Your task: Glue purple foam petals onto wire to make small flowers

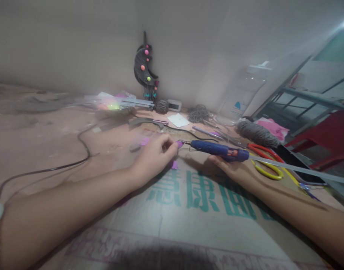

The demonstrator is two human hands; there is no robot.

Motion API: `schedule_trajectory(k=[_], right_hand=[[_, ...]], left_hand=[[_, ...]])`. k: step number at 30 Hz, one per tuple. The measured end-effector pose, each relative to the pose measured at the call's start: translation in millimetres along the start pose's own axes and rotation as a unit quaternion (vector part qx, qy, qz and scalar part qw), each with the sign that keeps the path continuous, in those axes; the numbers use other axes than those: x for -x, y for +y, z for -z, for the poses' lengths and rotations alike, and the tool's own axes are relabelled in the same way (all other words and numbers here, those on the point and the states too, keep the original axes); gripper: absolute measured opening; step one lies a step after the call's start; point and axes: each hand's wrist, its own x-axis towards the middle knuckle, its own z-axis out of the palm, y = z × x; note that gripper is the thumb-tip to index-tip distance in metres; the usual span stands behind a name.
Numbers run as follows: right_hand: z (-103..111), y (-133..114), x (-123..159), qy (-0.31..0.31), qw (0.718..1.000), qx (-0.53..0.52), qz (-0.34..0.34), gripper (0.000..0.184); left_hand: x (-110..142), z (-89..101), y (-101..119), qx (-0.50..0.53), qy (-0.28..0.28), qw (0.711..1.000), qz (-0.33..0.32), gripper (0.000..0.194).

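Note:
My left hand (156,153) pinches a small purple foam piece (179,144) between thumb and fingers, just above a flattened cardboard sheet (189,210) with green printed characters. My right hand (231,167) grips a blue glue gun (219,150), lying on its side in my palm. The gun's metal nozzle touches the purple piece. Another purple scrap (174,164) lies on the cardboard under my left hand, and one more purple scrap (145,141) sits further back.
Red-handled scissors (263,152) and yellow-handled scissors (269,172) lie to the right, beside a grey yarn roll (256,133) and a phone (298,165). A black cable (82,144) snakes across the left. A dark crescent ornament (145,69) with coloured pompoms hangs on the wall. A red chair (329,138) stands at right.

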Motion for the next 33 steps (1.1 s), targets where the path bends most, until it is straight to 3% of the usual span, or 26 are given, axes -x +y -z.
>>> schedule_trajectory(k=[5,13,21,24,28,30,33], right_hand=[[2.3,-1.7,1.2,0.019,0.999,0.049,0.004,0.026],[1.8,-10.0,-0.6,0.001,1.000,-0.005,-0.016,0.019],[6.2,-5.2,1.7,-0.010,1.000,0.000,-0.012,0.030],[8.5,-8.6,-0.8,-0.010,0.991,-0.131,-0.021,0.042],[16.9,-17.5,-14.4,0.030,0.948,-0.315,-0.038,0.040],[25.0,-20.0,-27.7,0.038,0.953,-0.299,-0.039,0.038],[37.1,-19.5,-57.6,0.071,0.979,-0.178,-0.065,0.039]], left_hand=[[0.1,0.4,2.4,0.015,-0.004,1.000,0.011,0.027],[-1.3,0.8,0.8,0.018,0.008,0.999,0.027,0.027],[-3.1,-0.4,-3.7,0.061,0.013,0.998,0.034,0.024],[-3.0,-1.3,-4.9,0.041,0.015,0.999,0.029,0.023],[-2.4,-3.0,-3.5,0.030,-0.013,0.999,0.021,0.025],[-2.0,-3.8,-2.8,0.027,-0.021,0.999,0.014,0.024],[-1.3,-4.5,-3.1,0.014,-0.024,1.000,0.004,0.022]])
